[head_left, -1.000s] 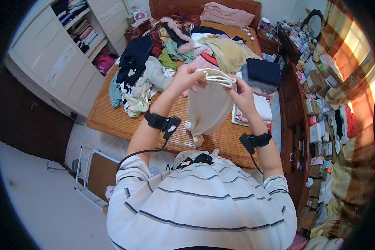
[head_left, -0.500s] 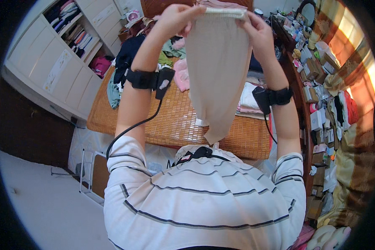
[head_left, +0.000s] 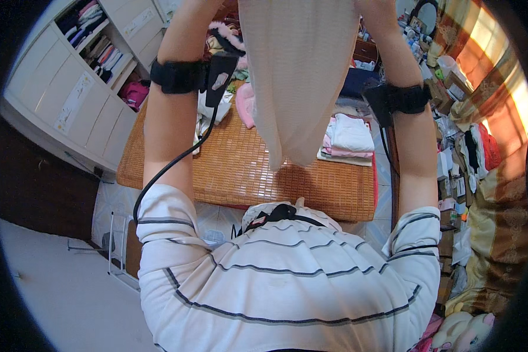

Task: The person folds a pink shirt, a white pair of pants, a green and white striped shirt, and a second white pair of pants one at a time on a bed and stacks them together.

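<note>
Pale beige pants [head_left: 299, 76] of thin, stretchy cloth hang in front of me, spread between my raised arms. Their waist end runs out of the top of the picture, and the lower ends dangle above the bed mat. My left forearm [head_left: 169, 129] reaches up on the left of the cloth, its hand cut off by the upper edge. Only the base of my right hand [head_left: 378, 8] shows at the cloth's top right corner; its fingers are out of sight. The cloth is held up from both top corners.
A woven bamboo mat [head_left: 229, 170] covers the bed. On its right lies a stack of folded clothes [head_left: 349, 135]; a pink garment [head_left: 246, 105] and other loose clothes lie left. A white wardrobe [head_left: 70, 76] stands left, and boxes [head_left: 446, 202] crowd the right beside a curtain [head_left: 493, 234].
Both hands have risen with the pants, past the top edge. The waistband has left the picture, and the hanging cloth looks larger and higher. My arms have moved wider apart.
</note>
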### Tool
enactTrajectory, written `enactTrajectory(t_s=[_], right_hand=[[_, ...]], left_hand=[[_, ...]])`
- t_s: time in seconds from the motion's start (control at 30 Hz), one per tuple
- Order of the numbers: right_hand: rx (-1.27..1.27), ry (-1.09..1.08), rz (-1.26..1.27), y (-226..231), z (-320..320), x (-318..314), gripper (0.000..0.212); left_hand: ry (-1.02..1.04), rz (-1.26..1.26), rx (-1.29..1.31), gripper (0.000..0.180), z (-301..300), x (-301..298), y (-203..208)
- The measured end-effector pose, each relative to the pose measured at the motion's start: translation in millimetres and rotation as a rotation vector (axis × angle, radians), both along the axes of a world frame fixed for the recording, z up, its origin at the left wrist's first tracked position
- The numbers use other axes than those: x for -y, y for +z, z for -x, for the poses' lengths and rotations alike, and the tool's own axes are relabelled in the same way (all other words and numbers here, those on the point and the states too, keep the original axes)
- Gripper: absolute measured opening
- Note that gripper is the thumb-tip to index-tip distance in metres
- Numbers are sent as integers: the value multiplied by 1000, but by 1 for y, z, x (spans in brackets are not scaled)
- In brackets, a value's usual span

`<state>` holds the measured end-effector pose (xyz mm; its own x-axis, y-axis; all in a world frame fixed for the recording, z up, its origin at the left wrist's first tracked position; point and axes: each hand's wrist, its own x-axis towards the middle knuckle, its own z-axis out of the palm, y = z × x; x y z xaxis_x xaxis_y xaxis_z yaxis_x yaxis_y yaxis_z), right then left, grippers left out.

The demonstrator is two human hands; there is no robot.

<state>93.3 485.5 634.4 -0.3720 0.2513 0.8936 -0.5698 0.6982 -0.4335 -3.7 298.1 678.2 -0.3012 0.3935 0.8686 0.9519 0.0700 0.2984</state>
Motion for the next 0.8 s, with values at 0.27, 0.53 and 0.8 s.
enactTrajectory(t_s=[0.27,0.53,0.8], right_hand=[[20,237,126,22,-1,22,32],[209,481,513,18,-6,20,24],[259,474,459,20,4,29,25]], left_hand=[[-252,-35,98,34,12,10,20],[-356,-16,297,37,38,-13,-1],[-332,18,408,43,51,-13,-14]])
